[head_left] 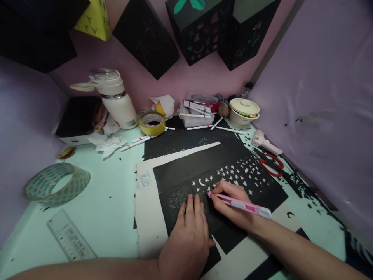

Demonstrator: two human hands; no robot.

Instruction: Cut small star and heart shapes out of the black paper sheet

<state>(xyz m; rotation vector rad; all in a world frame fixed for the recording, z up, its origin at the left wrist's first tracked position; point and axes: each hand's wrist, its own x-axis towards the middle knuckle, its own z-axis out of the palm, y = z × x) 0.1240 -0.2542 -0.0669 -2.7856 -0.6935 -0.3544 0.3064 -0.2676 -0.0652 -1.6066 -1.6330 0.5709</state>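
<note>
A sheet of black paper (180, 177) lies in front of me, with small stars, hearts, moons and other shapes cut out of it. My left hand (189, 233) rests flat on its lower part, fingers stretched out side by side. In my right hand (233, 200) is a slim pink craft knife (241, 204), gripped like a pen. Its tip points down at the paper just beyond my left fingertips, below a cut-out moon; the blade is too small to make out. Under the black paper is a pale board (148, 221) with blue writing in one corner.
On the left are a green-printed tape roll (83, 177) and a clear ruler (68, 235). Behind stand a white bottle (119, 109), yellow tape (153, 128), a marker box (198, 114) and a lidded bowl (244, 111). Red-handled scissors (271, 165) lie right, among black scraps. Black boxes (148, 37) hang above.
</note>
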